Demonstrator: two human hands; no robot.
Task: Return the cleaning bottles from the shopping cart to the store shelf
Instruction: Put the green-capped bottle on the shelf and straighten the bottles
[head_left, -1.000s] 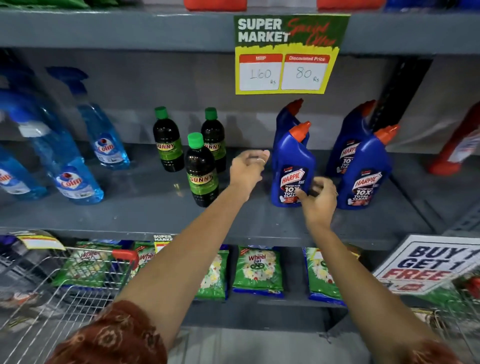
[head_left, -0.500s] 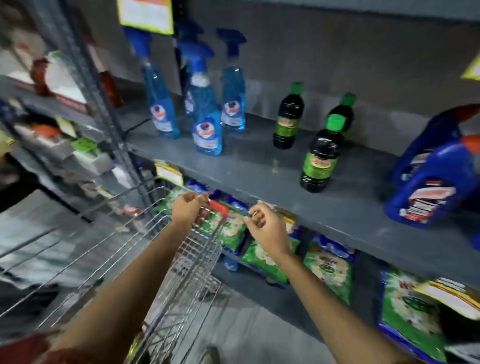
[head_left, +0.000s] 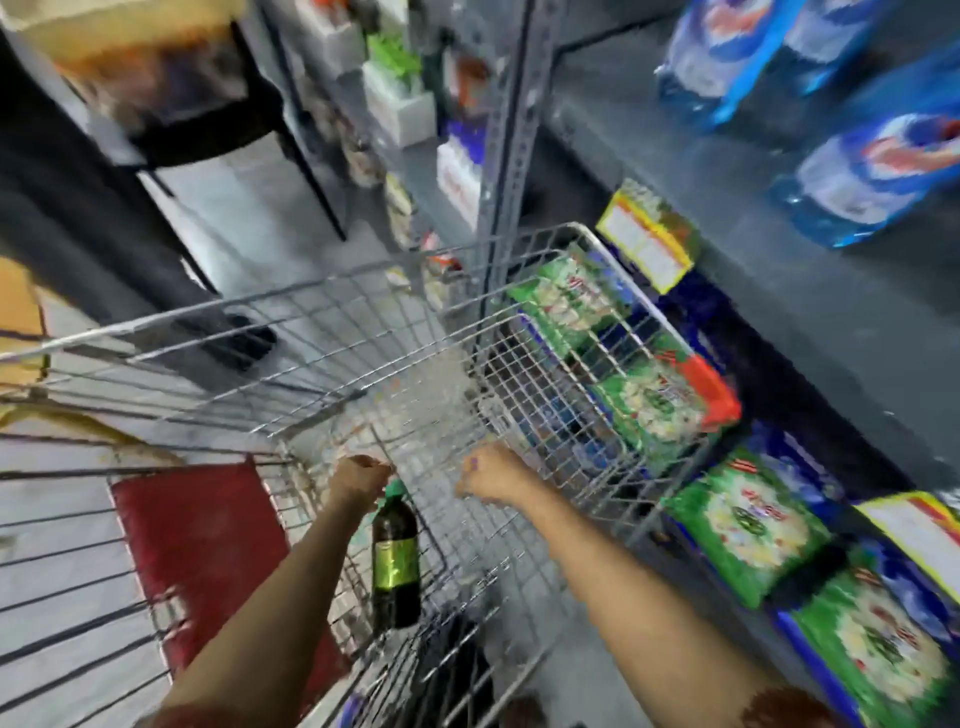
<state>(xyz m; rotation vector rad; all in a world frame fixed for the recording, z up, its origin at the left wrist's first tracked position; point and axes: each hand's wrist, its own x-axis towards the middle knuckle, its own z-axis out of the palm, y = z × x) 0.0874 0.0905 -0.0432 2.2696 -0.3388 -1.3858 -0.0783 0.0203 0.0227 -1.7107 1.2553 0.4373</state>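
A dark bottle (head_left: 396, 564) with a green cap and green label lies inside the wire shopping cart (head_left: 540, 260). My left hand (head_left: 359, 475) is closed around its green cap. My right hand (head_left: 491, 473) hovers a little to the right inside the cart, fingers curled, nothing visible in it. The grey store shelf (head_left: 810, 332) runs along the right, with blue spray bottles (head_left: 867, 182) standing on it at the top right. The picture is blurred by motion.
Green detergent packs (head_left: 748, 525) fill the lower shelf beside the cart. The cart's red handle (head_left: 714, 389) sits near the shelf edge. A red panel (head_left: 202, 540) covers the cart's near left side. A grey shelf upright (head_left: 509, 135) and a black chair (head_left: 208, 119) stand beyond the cart.
My view has swung left and down from the shelf into the cart. Both hands dropped from the cart's rim into the basket, and my left hand closed on the dark bottle's cap.
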